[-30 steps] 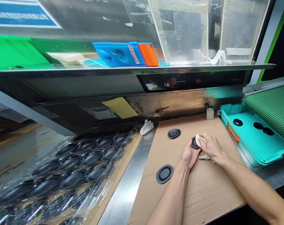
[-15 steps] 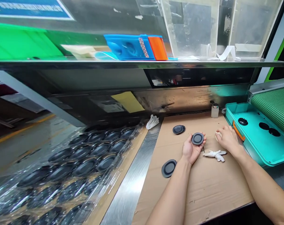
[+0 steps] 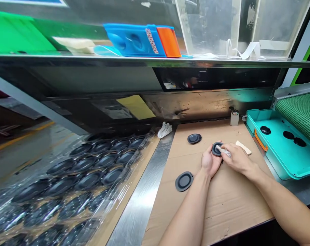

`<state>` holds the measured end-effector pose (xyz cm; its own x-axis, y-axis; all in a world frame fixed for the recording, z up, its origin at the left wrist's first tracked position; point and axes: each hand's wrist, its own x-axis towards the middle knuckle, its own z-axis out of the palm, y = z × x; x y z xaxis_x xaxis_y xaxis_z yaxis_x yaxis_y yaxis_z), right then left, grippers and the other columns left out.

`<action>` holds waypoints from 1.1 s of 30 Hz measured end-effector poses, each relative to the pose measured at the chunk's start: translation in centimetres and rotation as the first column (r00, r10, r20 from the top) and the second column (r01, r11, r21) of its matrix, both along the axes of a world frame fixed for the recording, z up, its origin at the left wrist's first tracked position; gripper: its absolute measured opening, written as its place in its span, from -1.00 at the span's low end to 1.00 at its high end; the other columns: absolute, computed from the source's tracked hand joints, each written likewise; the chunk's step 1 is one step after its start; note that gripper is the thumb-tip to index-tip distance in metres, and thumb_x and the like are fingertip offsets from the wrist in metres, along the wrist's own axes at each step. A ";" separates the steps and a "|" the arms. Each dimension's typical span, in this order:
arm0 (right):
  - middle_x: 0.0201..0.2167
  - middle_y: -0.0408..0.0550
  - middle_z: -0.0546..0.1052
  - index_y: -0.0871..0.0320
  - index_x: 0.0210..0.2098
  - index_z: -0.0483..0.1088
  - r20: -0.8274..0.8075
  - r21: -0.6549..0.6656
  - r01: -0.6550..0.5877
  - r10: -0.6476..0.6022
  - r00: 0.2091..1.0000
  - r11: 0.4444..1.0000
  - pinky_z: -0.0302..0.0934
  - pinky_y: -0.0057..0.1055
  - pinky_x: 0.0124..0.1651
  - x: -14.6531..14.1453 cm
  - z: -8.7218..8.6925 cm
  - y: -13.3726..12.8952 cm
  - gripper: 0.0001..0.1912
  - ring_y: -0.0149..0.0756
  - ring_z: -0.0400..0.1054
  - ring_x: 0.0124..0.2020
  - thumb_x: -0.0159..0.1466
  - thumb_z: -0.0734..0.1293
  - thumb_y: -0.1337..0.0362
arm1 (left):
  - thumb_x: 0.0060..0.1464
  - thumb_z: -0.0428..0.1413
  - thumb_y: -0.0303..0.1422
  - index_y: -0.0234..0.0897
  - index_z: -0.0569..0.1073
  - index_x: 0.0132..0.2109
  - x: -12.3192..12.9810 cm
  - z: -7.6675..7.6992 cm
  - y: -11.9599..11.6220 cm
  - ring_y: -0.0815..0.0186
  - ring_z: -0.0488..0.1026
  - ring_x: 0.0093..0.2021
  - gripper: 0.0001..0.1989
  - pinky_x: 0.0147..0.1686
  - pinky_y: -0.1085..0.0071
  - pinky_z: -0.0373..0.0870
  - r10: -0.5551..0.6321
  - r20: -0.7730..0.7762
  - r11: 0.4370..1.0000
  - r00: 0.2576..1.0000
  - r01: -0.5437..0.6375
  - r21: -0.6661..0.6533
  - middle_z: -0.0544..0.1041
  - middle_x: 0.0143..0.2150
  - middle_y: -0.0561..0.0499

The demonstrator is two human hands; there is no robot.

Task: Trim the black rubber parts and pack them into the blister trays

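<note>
My left hand (image 3: 210,162) cups a small dark round disc (image 3: 216,149) with a raised ring, face up. In my right hand (image 3: 237,157) is a bunched white cloth (image 3: 224,151), its tip pressed against the disc's face. A cream folded pad (image 3: 243,147) lies on the cardboard just beyond my right hand. Left of my forearm rests a larger dark oval disc (image 3: 184,181). Farther back sits a short stack of dark discs (image 3: 194,138).
A cardboard sheet (image 3: 229,212) covers the bench. At right stand a teal bin (image 3: 293,160) holding several black discs and a green conveyor belt (image 3: 300,111). A small bottle (image 3: 234,118) stands at the back. Plastic-covered trays of black parts (image 3: 92,179) fill the left; a metal shelf (image 3: 144,62) crosses above.
My right hand has moved left from the cream pad, taken up the white cloth from the cardboard, and brought it onto the disc. My left hand still holds the disc. The view has shifted slightly.
</note>
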<state>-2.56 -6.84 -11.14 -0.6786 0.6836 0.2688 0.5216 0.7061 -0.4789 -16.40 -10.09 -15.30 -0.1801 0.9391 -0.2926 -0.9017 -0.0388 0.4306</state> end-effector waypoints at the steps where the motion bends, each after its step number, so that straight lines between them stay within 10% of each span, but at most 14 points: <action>1: -0.13 -0.04 0.52 0.03 0.02 0.47 0.038 0.019 0.056 -0.057 0.998 0.998 0.16 -0.45 -0.19 -0.4 -0.4 -0.2 -0.73 -0.29 0.40 -0.21 0.38 0.24 0.25 | 0.38 -0.14 -0.30 -0.44 0.53 -0.01 0.3 0.1 0.0 0.20 0.58 -0.12 -0.61 -0.02 0.25 0.49 -0.017 -0.002 1.000 1.000 0.017 0.004 0.61 -0.17 -0.20; 18: 0.03 0.10 0.49 0.02 0.27 0.33 0.260 0.133 0.041 -0.074 0.963 0.990 0.28 -0.32 -0.13 -2.8 -2.1 -2.2 -0.55 -0.16 0.44 -0.13 0.43 0.15 0.23 | 0.34 -0.09 -0.27 -0.33 0.52 0.00 0.5 -0.4 -0.3 0.09 0.53 0.08 -0.65 0.19 0.07 0.39 -0.002 -0.052 1.000 0.999 0.003 0.004 0.60 0.01 -0.20; 33: -0.20 0.02 0.53 0.18 -0.23 0.47 0.142 0.271 0.117 -0.160 0.977 0.955 0.20 -0.39 -0.12 -3.4 -3.0 -0.2 -0.73 -0.26 0.41 -0.20 0.43 0.14 0.32 | 0.35 -0.05 -0.27 -0.30 0.55 -0.17 1.4 -1.2 0.0 0.20 0.53 0.06 -0.69 0.20 0.24 0.38 -0.019 -0.016 0.999 1.000 0.020 0.038 0.63 -0.10 -0.12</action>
<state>-6.00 -7.07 -14.17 -0.6308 0.6951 0.3448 0.6784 0.7098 -0.1898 -14.98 -10.09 -16.53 -0.1660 0.9528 -0.2542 -0.8957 -0.0378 0.4430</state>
